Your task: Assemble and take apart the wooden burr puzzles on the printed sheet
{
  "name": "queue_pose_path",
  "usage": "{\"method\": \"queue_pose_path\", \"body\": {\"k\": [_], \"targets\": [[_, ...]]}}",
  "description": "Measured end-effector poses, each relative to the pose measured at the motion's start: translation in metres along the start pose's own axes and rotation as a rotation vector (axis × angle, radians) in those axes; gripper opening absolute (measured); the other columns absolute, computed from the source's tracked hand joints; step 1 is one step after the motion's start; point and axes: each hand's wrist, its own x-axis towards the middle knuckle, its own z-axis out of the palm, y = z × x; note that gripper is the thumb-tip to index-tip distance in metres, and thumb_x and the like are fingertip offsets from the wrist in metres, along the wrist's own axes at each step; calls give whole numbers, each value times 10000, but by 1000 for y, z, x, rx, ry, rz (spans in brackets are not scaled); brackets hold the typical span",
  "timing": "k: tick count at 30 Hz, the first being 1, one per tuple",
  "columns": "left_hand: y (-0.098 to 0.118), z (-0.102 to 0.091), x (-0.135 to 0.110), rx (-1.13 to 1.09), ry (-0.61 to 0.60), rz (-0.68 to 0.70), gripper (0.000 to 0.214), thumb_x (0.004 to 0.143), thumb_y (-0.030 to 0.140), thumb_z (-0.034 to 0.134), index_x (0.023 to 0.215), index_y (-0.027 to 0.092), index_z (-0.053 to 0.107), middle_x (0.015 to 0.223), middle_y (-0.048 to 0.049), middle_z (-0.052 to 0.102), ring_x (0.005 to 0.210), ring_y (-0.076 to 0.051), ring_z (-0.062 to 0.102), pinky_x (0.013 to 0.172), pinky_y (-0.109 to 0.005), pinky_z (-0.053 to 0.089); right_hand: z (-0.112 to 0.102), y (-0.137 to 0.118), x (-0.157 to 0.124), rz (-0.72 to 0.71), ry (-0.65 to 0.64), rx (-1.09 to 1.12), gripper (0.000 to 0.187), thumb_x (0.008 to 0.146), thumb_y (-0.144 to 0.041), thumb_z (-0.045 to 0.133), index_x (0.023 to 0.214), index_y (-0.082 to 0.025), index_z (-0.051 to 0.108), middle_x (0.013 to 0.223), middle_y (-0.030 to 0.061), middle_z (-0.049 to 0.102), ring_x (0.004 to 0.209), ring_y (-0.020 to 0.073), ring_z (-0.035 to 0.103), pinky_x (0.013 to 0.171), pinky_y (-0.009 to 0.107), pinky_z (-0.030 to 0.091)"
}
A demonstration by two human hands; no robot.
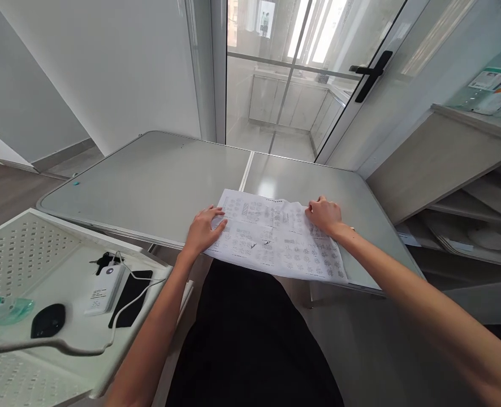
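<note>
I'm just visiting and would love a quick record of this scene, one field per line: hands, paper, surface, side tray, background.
Left hand: the left hand lies on the sheet's left side, fingers spread
Right hand: the right hand is at the sheet's upper right, fingers curled; grip unclear
Paper: printed sheet, creased, print too small to read
Surface: grey table, sheet along its near edge
Side tray: white perforated tray with keys, white device, black rounded object
Background: glazed door, black handle
</note>
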Motion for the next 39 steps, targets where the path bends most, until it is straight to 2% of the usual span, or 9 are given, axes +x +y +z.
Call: {"method": "queue_pose_path", "body": {"k": [11,18,21,23,24,27,30,35,39], "targets": [[4,-3,-2,-1,-17,-13,328,978,418,555,1203,240,713,1444,-52,680,1488,-296,488,1244,-508,378,-24,1,-3,-88,34,17,381,1031,-270,454,1117,-154,808,1209,187,684,872,274,736,763,348,484],[3,-2,-2,36,-40,-7,354,981,432,542,1222,235,710,1481,-58,653,1504,-285,469,1259,-498,358,-50,-22,-24,-202,141,149,330,1024,-308,483,1099,-221,793,1293,124,697,881,236,740,792,345,511],[3,-1,-1,110,-94,20,406,988,459,536,1301,244,678,1561,-62,580,1553,-306,393,1288,-539,290,-59,-31,-39,-220,172,634,298,991,-283,501,980,-208,790,1085,90,765,794,201,755,780,335,550],[3,0,-1,168,-129,35,453,1002,482,522,1369,246,642,1618,-71,513,1583,-318,335,1297,-564,250,-61,-35,-48,-140,79,1005,298,990,-315,498,1013,-209,776,897,64,771,730,200,757,724,335,582],[3,1,-1,189,-140,39,476,1009,492,512,1398,242,625,1638,-80,484,1592,-319,315,1299,-566,241,-59,-37,-53,-95,28,1173,292,988,-345,511,1039,-211,765,879,62,770,735,208,761,716,347,602],[3,3,-1,215,-145,43,514,1022,512,492,1442,234,594,1661,-98,446,1601,-314,295,1300,-557,235,-49,-42,-66,-20,-92,1652,269,958,-426,584,1092,-235,718,1154,88,763,967,266,776,822,442,662],[3,3,-2,195,-134,39,509,1019,512,500,1442,245,593,1654,-90,459,1597,-308,306,1303,-551,231,-36,-46,-81,-36,-128,2032,284,965,-476,569,1131,-274,678,1266,88,725,1274,305,681,1033,535,608],[1,1,-2,161,-135,23,501,1014,497,514,1438,241,593,1648,-91,469,1594,-318,310,1308,-551,229,-22,-58,-104,-62,-37,2381,245,972,-396,569,1162,-289,681,1240,62,737,1448,265,546,1243,557,424],[9,-2,0,159,-111,39,505,1013,454,533,1439,189,583,1645,-129,464,1624,-350,210,1296,-582,236,-16,-73,-115,-97,-84,2426,276,981,-359,563,1225,-293,675,1318,55,727,1453,271,543,1249,578,405]]}}
